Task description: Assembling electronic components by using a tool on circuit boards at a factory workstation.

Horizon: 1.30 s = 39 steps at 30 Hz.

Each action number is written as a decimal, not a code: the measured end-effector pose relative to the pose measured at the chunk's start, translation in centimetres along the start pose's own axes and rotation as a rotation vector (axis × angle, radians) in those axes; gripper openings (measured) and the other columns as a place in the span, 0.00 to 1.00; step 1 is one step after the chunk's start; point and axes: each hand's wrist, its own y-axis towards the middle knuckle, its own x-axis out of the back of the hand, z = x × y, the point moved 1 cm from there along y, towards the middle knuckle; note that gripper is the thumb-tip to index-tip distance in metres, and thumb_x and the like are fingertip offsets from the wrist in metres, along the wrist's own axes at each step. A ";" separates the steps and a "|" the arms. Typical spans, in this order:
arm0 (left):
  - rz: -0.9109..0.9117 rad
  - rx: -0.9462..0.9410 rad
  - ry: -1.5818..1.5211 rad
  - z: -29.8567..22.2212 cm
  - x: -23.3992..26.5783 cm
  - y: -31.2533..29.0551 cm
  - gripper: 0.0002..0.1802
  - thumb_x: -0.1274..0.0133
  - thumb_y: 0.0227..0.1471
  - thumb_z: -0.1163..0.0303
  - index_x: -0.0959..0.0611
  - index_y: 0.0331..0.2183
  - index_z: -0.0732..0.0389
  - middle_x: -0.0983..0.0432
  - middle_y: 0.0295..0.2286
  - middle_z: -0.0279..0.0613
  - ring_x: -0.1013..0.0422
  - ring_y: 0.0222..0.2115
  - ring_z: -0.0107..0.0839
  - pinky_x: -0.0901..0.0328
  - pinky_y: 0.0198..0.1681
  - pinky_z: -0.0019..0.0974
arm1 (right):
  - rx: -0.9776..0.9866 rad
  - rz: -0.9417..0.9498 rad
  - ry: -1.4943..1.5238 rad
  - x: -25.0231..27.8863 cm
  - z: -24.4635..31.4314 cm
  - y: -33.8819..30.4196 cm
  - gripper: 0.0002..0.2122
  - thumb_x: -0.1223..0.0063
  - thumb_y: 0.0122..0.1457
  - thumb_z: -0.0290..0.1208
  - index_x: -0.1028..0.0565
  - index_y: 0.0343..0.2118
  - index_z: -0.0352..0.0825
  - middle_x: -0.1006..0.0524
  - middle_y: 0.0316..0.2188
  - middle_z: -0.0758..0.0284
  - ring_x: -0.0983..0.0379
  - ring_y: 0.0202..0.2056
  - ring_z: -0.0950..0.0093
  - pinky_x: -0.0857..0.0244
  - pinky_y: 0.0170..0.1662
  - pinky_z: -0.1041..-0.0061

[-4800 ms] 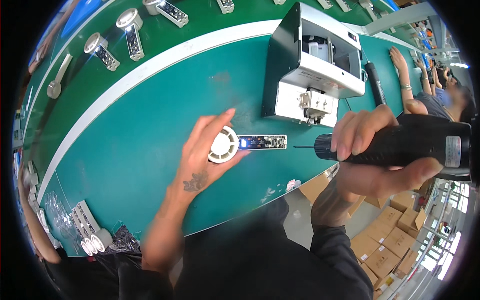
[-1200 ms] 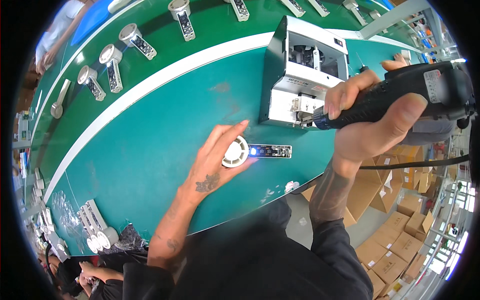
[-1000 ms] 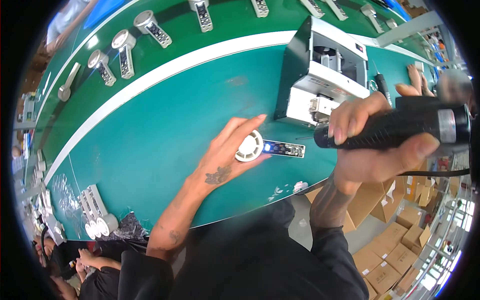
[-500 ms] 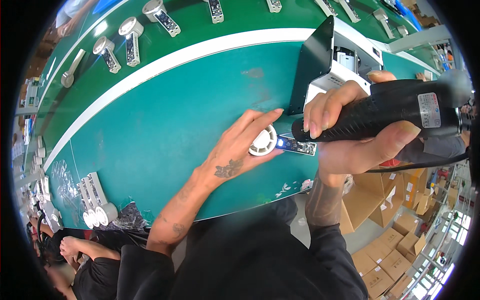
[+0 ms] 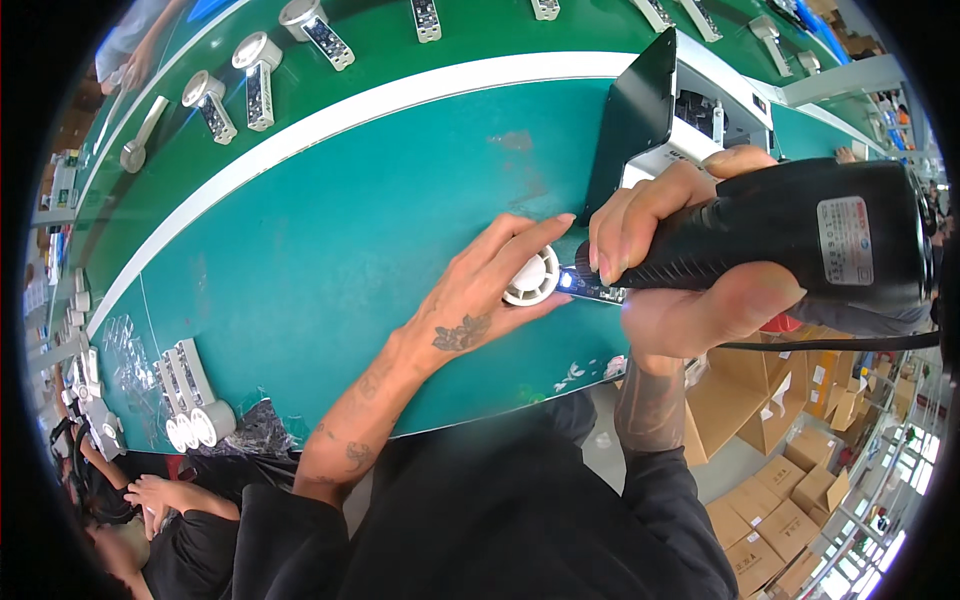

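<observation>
On the green bench lies a white handheld unit (image 5: 532,278) with a round vented head and an open handle that bares a circuit board (image 5: 597,290). A small bluish-white light glows on the board beside the head. My left hand (image 5: 490,275) is closed around the round head, fingers on its far side and thumb on its near side. In my right hand (image 5: 680,235) is a black electric screwdriver (image 5: 790,225), tilted with its front end down over the board. The screwdriver's tip and part of the board are hidden behind my fingers.
A black and white box-shaped machine (image 5: 680,115) stands just beyond my right hand. Similar units (image 5: 258,85) line the far green belt (image 5: 380,30); several more (image 5: 195,395) lie at left by clear plastic bags (image 5: 130,360). Cardboard boxes (image 5: 750,400) stand on the floor at right.
The screwdriver has come slightly left and lower over the circuit board, covering more of it. My left hand stays on the round head, almost unmoved.
</observation>
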 end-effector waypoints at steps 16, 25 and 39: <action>0.014 0.001 -0.029 -0.1 0.5 -0.8 0.44 0.25 0.48 0.70 0.25 0.65 0.58 0.25 0.47 0.46 0.23 0.43 0.42 0.25 0.47 0.41 | 0.385 -0.371 -0.144 3.9 6.7 1.5 0.45 0.70 0.64 0.79 0.36 0.61 0.35 0.30 0.17 0.65 0.36 0.12 0.72 0.36 0.18 0.67; 0.016 0.073 -0.023 -0.5 0.5 -0.8 0.44 0.25 0.48 0.70 0.25 0.65 0.56 0.25 0.48 0.45 0.22 0.44 0.41 0.25 0.46 0.41 | 0.208 -0.485 -0.321 2.9 4.4 1.4 0.41 0.50 0.63 0.71 0.32 0.51 0.27 0.31 0.14 0.65 0.36 0.13 0.77 0.43 0.18 0.76; 0.044 0.038 -0.027 -0.4 0.0 -0.1 0.46 0.27 0.49 0.73 0.27 0.67 0.54 0.26 0.46 0.44 0.24 0.42 0.42 0.26 0.45 0.42 | 0.074 -0.300 -0.317 0.4 1.6 -2.4 0.46 0.67 0.62 0.81 0.40 0.62 0.35 0.31 0.18 0.63 0.38 0.13 0.71 0.37 0.19 0.69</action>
